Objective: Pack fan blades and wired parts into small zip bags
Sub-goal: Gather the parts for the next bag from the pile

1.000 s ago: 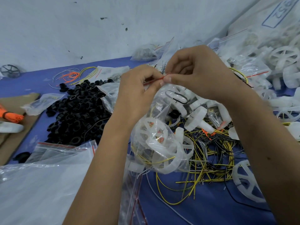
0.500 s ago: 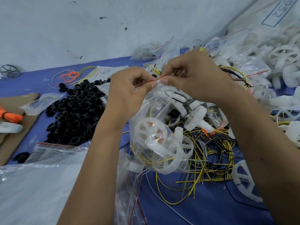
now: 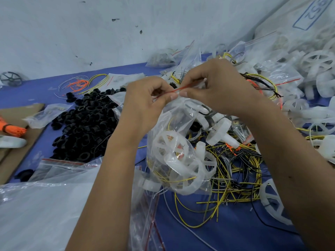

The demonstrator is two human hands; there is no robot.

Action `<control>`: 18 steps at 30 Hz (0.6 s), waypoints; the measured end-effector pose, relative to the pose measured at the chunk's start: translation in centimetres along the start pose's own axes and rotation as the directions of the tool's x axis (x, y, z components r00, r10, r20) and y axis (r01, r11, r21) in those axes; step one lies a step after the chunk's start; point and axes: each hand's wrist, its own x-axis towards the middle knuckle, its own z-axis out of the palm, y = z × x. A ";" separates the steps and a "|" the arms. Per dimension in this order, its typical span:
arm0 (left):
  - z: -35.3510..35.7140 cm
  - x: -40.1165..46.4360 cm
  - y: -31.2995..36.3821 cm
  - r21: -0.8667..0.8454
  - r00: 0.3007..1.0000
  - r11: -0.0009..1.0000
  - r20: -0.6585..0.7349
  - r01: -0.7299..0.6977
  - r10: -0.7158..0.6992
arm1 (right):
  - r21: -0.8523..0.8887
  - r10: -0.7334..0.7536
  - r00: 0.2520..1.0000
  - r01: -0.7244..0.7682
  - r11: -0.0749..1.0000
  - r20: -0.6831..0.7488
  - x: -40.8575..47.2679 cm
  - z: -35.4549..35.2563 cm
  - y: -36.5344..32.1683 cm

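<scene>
Both thumbs have crept leftward along the red zip strip [image 3: 178, 90]; left hand [image 3: 145, 104] and right hand [image 3: 217, 87] pinch it, the filled zip bag [image 3: 178, 156] hanging below nearly sealed, loose wired parts [image 3: 235, 171] still unpacked.

A pale grey-white plastered wall [image 3: 90, 33] stands behind the work surface and carries several small dark marks and chips. The surface is covered with a blue cloth-like sheet [image 3: 235, 232] that reaches the foot of the wall. At the left edge, a flat piece of brown cardboard [image 3: 23, 134] lies on the blue sheet. The light is soft and even, without any strong shadows. No window or lamp can be seen.
</scene>
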 end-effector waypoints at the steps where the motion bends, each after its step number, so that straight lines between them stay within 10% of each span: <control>1: 0.0 0.0 0.1 -0.005 1.000 1.000 0.013 0.003 -0.003 | 0.010 -0.002 1.000 0.002 1.000 -0.007 -0.1 0.0 0.1; 18: -0.7 -0.2 0.1 -0.005 0.993 0.998 0.104 0.058 -0.057 | -0.034 0.046 0.998 -0.045 0.998 0.035 0.0 0.3 -0.6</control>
